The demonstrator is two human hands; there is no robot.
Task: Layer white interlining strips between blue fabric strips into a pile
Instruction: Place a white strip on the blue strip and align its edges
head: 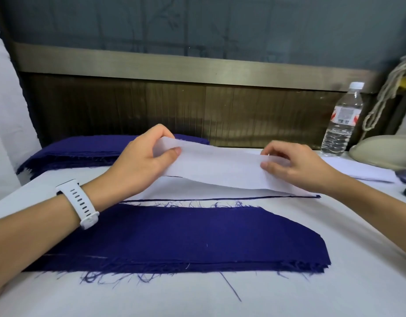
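A white interlining strip is stretched between my hands just above the table's middle. My left hand pinches its left end, lifted off the surface. My right hand pinches the right part, low over the pile. Under the strip lies a pile topped in white, with a thin blue edge showing along its front. A stack of blue fabric strips with frayed edges lies nearer to me. Another blue stack sits at the far left.
More white interlining lies at the right behind my right hand. A plastic water bottle stands at the back right beside a beige rounded object and a hanging cord. A white-covered table carries everything; a wall runs behind.
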